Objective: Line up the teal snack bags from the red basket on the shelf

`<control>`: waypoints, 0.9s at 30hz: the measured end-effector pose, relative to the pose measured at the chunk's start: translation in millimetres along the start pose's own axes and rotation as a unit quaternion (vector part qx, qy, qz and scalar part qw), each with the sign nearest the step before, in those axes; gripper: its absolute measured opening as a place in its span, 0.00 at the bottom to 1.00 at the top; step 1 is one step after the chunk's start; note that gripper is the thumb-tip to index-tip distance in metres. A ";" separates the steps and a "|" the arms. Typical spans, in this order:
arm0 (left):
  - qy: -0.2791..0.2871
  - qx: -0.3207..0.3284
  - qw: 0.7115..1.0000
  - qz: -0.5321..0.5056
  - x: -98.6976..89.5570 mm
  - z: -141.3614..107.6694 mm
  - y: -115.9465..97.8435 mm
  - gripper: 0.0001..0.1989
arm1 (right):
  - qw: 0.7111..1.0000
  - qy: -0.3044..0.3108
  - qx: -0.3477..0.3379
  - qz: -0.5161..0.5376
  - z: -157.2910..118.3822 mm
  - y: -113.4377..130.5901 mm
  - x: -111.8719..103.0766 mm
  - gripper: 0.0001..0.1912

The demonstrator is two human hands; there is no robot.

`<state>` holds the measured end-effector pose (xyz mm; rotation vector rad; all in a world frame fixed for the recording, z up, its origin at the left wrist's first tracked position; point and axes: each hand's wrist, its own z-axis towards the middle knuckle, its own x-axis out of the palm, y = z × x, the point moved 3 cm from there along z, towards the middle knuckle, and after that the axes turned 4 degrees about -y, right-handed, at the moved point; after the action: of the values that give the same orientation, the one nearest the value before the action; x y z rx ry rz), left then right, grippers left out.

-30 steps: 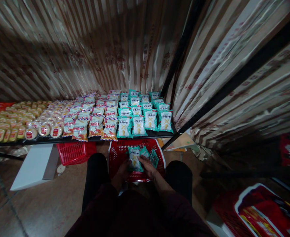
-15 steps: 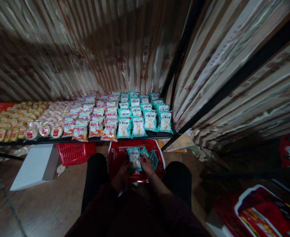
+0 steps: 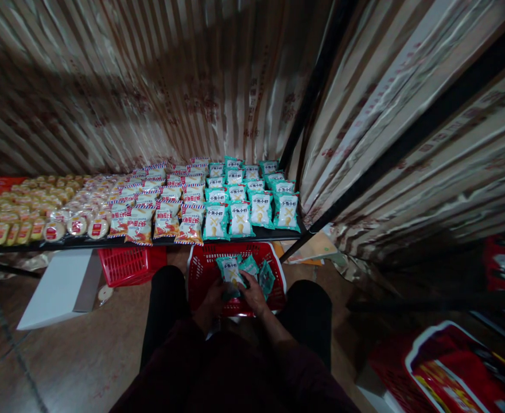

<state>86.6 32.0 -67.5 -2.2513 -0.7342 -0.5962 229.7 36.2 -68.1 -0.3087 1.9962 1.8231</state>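
Between my knees stands a red basket with a white rim. My left hand and my right hand are closed on the two sides of a green-and-white snack bag, held upright inside the basket. Beside my right hand, more bags of the same kind lie in the basket, among them a snack bag at its right side. Just beyond the basket, rows of matching green-and-white bags stand on a black shelf.
Left along the shelf are red-and-white snack bags, round wrapped cakes and yellow wrapped cakes. Below are another red basket and a white box. A dark metal bar slants at right, near a filled basket.
The held snack bag and my right hand have shifted slightly left within the basket. More of the bag behind it shows now. The view has barely moved.
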 end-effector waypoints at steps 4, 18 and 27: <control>-0.011 0.025 1.000 0.007 -0.2 2.9 -0.7 0.22 | 0.993 -0.017 -0.083 -0.083 -4.8 11.7 0.1 0.21; -0.003 0.048 0.999 0.003 0.3 10.3 1.1 0.18 | 0.988 -0.010 -0.088 -0.130 -7.1 10.7 5.0 0.23; -0.004 0.040 0.999 0.011 3.6 8.8 3.6 0.20 | 0.984 -0.011 -0.102 -0.146 -4.1 8.3 7.5 0.24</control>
<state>93.3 37.4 -72.8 -2.1870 -0.7239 -0.5373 218.8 34.1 -63.9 -0.6060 1.6509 1.8299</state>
